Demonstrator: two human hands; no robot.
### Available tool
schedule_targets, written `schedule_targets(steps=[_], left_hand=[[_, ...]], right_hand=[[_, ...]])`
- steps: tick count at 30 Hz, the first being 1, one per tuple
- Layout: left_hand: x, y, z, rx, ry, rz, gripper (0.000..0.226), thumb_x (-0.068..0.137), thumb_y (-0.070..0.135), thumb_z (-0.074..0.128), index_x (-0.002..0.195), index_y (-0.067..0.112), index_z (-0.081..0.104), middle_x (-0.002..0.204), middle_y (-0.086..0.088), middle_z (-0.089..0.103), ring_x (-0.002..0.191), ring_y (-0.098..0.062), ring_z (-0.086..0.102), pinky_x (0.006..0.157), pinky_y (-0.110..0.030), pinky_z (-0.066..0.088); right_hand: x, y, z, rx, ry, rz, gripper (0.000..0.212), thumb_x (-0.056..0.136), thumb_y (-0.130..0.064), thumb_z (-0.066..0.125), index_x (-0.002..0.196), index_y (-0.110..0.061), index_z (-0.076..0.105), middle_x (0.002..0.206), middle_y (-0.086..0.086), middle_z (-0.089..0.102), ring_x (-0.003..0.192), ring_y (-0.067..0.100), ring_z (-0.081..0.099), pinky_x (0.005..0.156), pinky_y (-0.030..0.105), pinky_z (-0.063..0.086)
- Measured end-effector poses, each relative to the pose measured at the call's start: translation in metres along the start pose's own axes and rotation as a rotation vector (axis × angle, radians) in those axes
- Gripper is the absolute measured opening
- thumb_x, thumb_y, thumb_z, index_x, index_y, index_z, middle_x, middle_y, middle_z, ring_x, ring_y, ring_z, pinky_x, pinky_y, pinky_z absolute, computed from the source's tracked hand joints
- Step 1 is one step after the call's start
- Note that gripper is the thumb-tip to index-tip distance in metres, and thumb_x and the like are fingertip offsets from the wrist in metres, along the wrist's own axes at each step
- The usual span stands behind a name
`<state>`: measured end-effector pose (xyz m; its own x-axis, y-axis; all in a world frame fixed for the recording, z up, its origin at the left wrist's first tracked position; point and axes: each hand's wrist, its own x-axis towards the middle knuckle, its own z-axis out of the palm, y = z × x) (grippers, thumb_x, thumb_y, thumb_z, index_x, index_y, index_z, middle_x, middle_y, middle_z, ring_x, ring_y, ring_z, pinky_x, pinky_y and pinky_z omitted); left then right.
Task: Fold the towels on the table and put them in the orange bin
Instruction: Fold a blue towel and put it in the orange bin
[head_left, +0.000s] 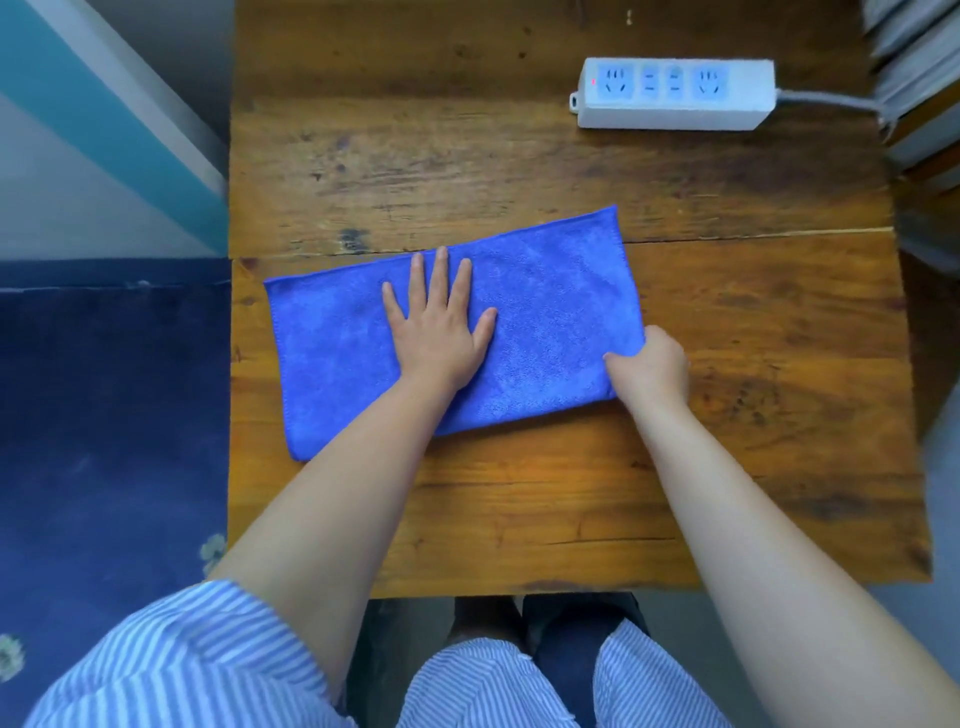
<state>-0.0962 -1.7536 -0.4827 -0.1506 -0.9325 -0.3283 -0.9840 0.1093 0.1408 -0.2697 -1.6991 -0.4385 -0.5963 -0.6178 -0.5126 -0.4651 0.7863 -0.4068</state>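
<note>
Looking down from our head, we see the blue towel (452, 332) lying flat on the wooden desk (571, 493). Our left hand (439, 332) presses on its middle with fingers (441, 270) spread wide. Our right hand (649, 369) pinches the towel's right edge. A white power strip (675, 93) sits far back.

The person wears a shirt (171, 660) with thin blue and white stripes. Its sleeves are short and loose, so both forearms are bare down to the left hand (436, 332) and the right hand (652, 371). No ring, watch or bracelet is on them.
</note>
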Motion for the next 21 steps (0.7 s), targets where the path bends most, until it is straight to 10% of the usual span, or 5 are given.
schedule_targets(steps=[9, 16, 21], left_hand=[[-0.03, -0.018, -0.013, -0.092, 0.11, -0.08, 0.063, 0.095, 0.039, 0.035, 0.147, 0.014, 0.009, 0.157, -0.002, 0.006, 0.145, -0.018, 0.0, 0.115, -0.044, 0.004], [-0.097, -0.088, -0.008, -0.232, 0.16, -0.241, 0.054, 0.095, 0.022, 0.039, 0.144, 0.009, 0.022, 0.154, -0.005, 0.018, 0.144, -0.019, 0.009, 0.115, -0.038, 0.011], [-0.129, -0.126, -0.011, -0.39, 0.258, -0.399, 0.055, 0.093, 0.015, 0.043, 0.143, 0.002, 0.022, 0.151, -0.011, 0.025, 0.142, -0.024, 0.018, 0.113, -0.034, 0.015]], right_hand=[[-0.005, -0.047, -0.029, 0.377, -0.09, -0.279, 0.034, 0.076, 0.007, 0.048, 0.061, -0.022, 0.036, 0.063, -0.006, 0.041, 0.057, 0.009, 0.035, 0.041, 0.011, 0.027], [-0.093, -0.084, 0.013, 0.296, -0.201, -0.677, 0.032, 0.082, 0.009, 0.045, 0.071, -0.019, 0.032, 0.083, 0.001, 0.041, 0.083, 0.021, 0.038, 0.066, 0.011, 0.032], [-0.143, -0.085, 0.088, -0.01, -0.324, -0.894, 0.026, 0.081, 0.011, 0.039, 0.105, 0.018, 0.043, 0.143, 0.033, 0.021, 0.138, 0.039, 0.018, 0.113, 0.037, 0.013]])
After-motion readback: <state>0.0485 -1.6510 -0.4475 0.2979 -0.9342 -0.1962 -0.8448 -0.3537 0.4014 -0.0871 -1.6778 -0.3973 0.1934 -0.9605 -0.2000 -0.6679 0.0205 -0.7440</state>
